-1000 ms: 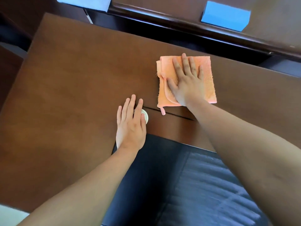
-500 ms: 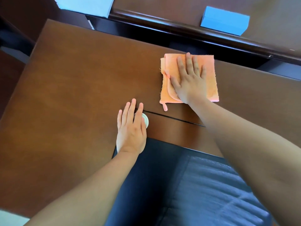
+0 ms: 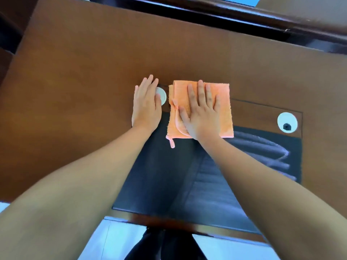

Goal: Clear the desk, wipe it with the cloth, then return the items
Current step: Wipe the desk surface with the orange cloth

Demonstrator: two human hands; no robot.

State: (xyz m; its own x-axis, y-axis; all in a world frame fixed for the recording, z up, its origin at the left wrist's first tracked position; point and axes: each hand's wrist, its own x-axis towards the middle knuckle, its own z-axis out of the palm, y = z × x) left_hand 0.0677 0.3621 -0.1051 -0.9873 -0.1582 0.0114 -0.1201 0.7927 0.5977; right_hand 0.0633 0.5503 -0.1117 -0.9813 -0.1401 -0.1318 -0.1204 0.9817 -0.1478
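A folded orange cloth lies flat on the brown wooden desk, its lower part over the black desk pad. My right hand presses on the cloth with fingers straight and spread. My left hand rests flat on the desk just left of the cloth, fingers straight, partly covering a round white cable grommet.
A second white grommet with a black centre sits at the right end of an inset panel. A dark raised ledge runs along the desk's far edge. The near desk edge and pale floor show at the bottom.
My right hand has drawn the cloth toward me, from the far part of the desk onto the top edge of the black pad. The camera view has tilted down. My left hand stayed on the grommet.
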